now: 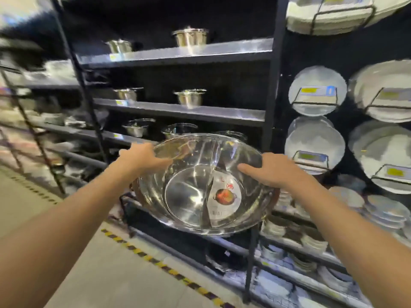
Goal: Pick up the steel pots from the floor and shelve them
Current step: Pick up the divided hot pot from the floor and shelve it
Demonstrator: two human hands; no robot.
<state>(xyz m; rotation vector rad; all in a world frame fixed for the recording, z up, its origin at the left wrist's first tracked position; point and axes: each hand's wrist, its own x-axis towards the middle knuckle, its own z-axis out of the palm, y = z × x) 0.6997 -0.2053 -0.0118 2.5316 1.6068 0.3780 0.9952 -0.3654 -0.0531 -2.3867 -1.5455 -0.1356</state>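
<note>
I hold a wide, shiny steel pot point(191, 196) in front of the dark shelving, tilted so its inside faces me. A curved divider splits it in two, and a round paper label lies in its right half. My left hand point(142, 156) grips the upper left of the rim. On the upper right of the rim rests my right hand point(273, 171), fingers closed over the edge. The pot hangs in the air at about the height of the third shelf point(106, 135), in front of the pots standing there.
Several smaller steel pots point(191, 36) stand on the upper shelves point(222, 51). White plates point(317, 90) hang in wire holders on the right, with stacked dishes point(387, 214) below. A yellow-black striped line point(169, 270) runs along the floor at the shelf's foot.
</note>
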